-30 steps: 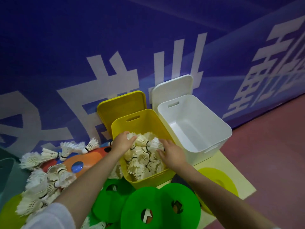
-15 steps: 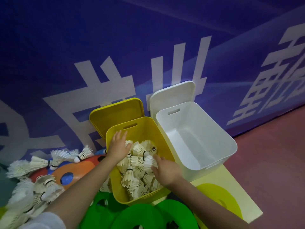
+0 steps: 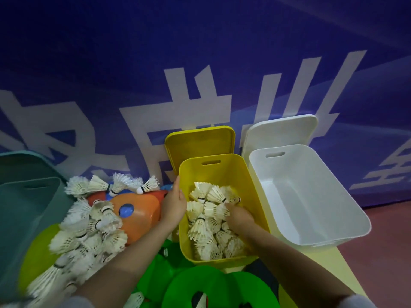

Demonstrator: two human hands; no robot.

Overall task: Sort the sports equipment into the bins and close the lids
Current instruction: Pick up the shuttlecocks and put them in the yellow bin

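Observation:
The yellow bin (image 3: 251, 187) stands open in the middle, about half full of white shuttlecocks (image 3: 206, 227). My left hand (image 3: 173, 203) rests against the bin's left rim with its fingers straight and pointing away from me. My right hand (image 3: 238, 217) lies inside the bin on top of the shuttlecocks, its fingertips partly hidden among the feathers. A loose pile of shuttlecocks (image 3: 89, 230) lies to the left, over orange marker discs (image 3: 142, 210). Green marker discs (image 3: 200, 287) lie in front of the bin.
An empty white bin (image 3: 311, 238) stands right of the yellow one. The white lid (image 3: 280, 132) and yellow lid (image 3: 200, 141) lean on the blue wall behind. A teal bin (image 3: 26, 207) stands far left. A pale yellow mat (image 3: 322, 270) covers the red floor.
My left hand has drawn out of the yellow bin to its left rim. My right hand stays inside, lower on the shuttlecocks. The view has swung left, showing the teal bin.

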